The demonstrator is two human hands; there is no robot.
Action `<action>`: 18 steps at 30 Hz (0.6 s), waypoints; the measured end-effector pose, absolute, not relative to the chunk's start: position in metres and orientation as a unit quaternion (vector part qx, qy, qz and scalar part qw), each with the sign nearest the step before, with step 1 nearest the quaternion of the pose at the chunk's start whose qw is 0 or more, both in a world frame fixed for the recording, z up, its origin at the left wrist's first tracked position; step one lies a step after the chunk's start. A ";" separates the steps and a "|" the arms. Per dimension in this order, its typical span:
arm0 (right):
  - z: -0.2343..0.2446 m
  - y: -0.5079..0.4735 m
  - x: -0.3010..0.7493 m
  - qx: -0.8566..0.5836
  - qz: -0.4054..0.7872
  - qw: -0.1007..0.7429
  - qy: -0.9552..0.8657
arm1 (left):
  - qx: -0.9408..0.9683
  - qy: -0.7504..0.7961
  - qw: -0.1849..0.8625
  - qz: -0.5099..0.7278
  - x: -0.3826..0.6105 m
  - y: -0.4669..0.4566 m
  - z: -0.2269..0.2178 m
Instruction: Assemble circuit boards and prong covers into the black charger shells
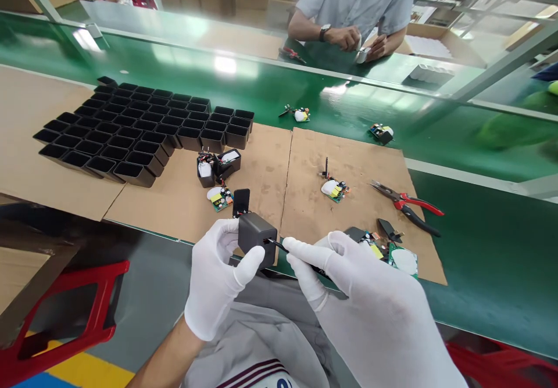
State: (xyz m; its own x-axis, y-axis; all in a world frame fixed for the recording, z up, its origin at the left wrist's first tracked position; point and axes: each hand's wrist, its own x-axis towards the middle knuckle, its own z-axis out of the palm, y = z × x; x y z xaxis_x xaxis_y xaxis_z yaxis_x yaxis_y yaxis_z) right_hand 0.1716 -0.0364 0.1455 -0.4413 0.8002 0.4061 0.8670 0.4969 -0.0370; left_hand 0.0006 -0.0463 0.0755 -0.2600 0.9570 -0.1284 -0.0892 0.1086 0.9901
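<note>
My left hand [222, 275], in a white glove, is closed around a black plastic housing [257, 234] above the table's front edge. From the housing's far side a black end cap [241, 202] sticks up with small wires by it. My right hand [349, 283], also gloved, pinches slim black tweezers [281, 246], mostly hidden by the fingers. Their tip is at a small slot in the housing's end face. Beyond my left hand lies a circuit board [220, 198] with white filler. More circuit boards [403, 259] lie beside my right hand, partly covered by it.
Rows of open black housings [131, 124] stand on cardboard at the left. Two filled housings [206, 170] are nearer the middle. Red-and-black pliers [407, 203] lie at the right, near another board [335, 189]. Across the bench a person [353, 28] handles a white part.
</note>
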 end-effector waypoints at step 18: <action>0.119 -0.039 0.171 -0.540 0.083 0.139 -0.826 | 0.504 0.643 0.248 0.520 0.009 -0.058 0.053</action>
State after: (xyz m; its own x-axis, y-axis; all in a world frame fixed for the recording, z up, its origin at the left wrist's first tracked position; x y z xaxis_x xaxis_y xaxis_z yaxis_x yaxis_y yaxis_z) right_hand 0.1709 -0.0387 0.1190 -0.3774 0.9155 0.1395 0.8695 0.4022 -0.2867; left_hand 0.0087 -0.0581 0.0532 -0.3691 0.9065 0.2052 0.3901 -0.0493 0.9194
